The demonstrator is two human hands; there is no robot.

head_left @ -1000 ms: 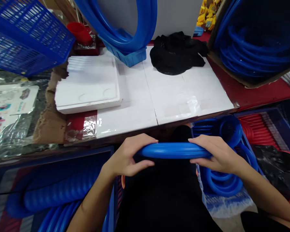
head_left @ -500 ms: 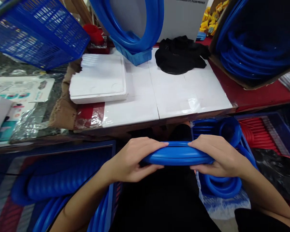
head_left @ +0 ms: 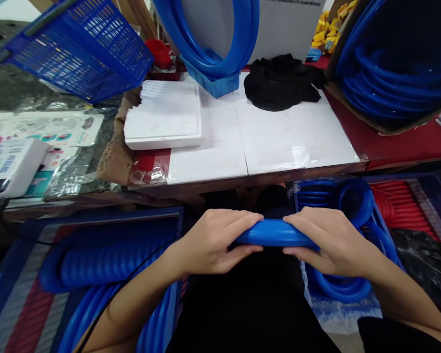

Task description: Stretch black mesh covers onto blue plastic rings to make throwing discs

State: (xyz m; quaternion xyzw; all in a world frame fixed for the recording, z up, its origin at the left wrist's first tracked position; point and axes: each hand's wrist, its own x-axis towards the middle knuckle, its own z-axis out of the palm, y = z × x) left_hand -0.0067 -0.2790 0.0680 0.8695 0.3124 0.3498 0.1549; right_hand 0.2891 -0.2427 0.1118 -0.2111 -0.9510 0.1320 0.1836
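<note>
A glossy blue plastic ring (head_left: 274, 232), seen nearly edge-on, is held level in front of my black clothing. My left hand (head_left: 218, 240) grips its left side, fingers on top and thumb below. On the opposite side my right hand (head_left: 327, 239) pinches it the same way. Both hands cover the ring's ends, so its full outline is hidden. Below the right hand, more blue rings (head_left: 347, 291) lie in a plastic-lined crate. At the left, a blue crate (head_left: 180, 220) holds a row of blue rings (head_left: 106, 267).
Ahead stands a table with a white top (head_left: 301, 139). On it are a white foam block (head_left: 165, 117), a black cloth (head_left: 282, 83), and large blue rings upright in a small blue tray (head_left: 216, 86). A blue basket (head_left: 84, 54) tilts at left; a carton of blue rings (head_left: 397, 93) is at right.
The ring has tilted in my hands, from showing a gap and a dark seam to a single smooth band. Both hands stay on it. The view has shifted slightly left.
</note>
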